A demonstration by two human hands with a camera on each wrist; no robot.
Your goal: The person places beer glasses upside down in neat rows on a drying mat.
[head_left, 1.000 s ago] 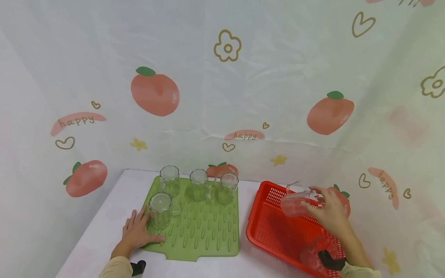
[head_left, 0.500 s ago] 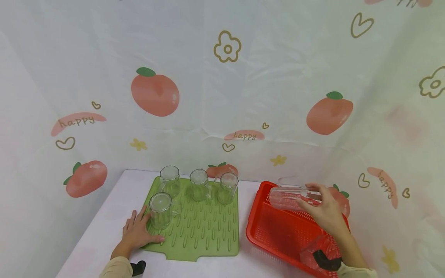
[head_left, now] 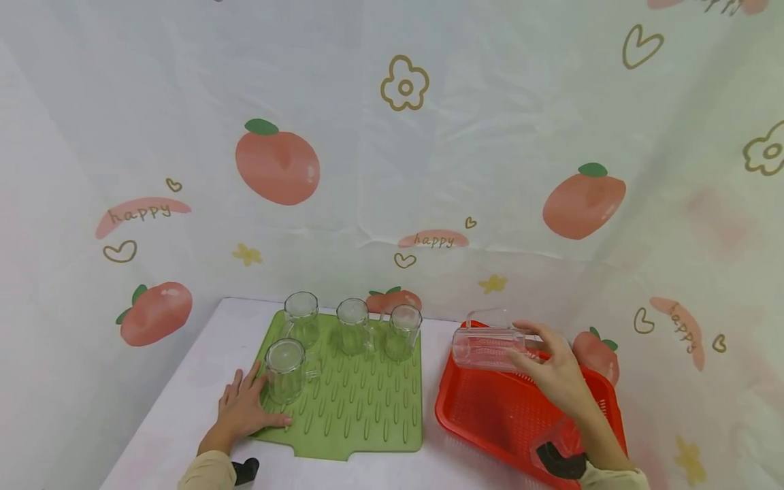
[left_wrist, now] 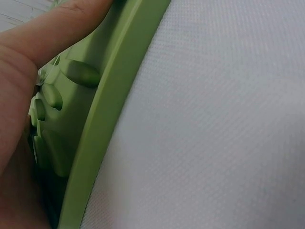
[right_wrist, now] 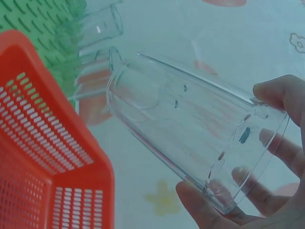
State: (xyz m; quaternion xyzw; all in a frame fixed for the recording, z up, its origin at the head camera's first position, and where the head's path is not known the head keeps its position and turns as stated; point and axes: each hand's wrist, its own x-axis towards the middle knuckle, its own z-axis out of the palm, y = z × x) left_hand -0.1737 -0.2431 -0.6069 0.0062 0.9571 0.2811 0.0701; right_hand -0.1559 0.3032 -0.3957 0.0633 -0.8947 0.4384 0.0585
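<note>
My right hand [head_left: 559,376] grips a clear glass mug [head_left: 486,350] by one end, tipped onto its side above the back of the red basket [head_left: 450,408]. In the right wrist view, thumb and fingers curl round that end, and the mug [right_wrist: 167,109] points away from my palm. My left hand [head_left: 241,410] rests with fingers spread on the left edge of the green drying mat [head_left: 361,415]. Beside its fingers stands a glass mug [head_left: 286,373]. The left wrist view shows my thumb [left_wrist: 66,24] over the ribbed mat.
Along the mat's back edge stand three more glass mugs [head_left: 301,320], [head_left: 353,328], [head_left: 402,333]. Another glass piece [head_left: 560,439] lies in the front right of the basket, partly covered by my right wrist strap. A printed cloth wall [head_left: 367,170] rises behind the table.
My right hand has moved left with the glass mug, which has levelled onto its side and now reaches over the basket's back left corner. My left hand has stayed in place.
</note>
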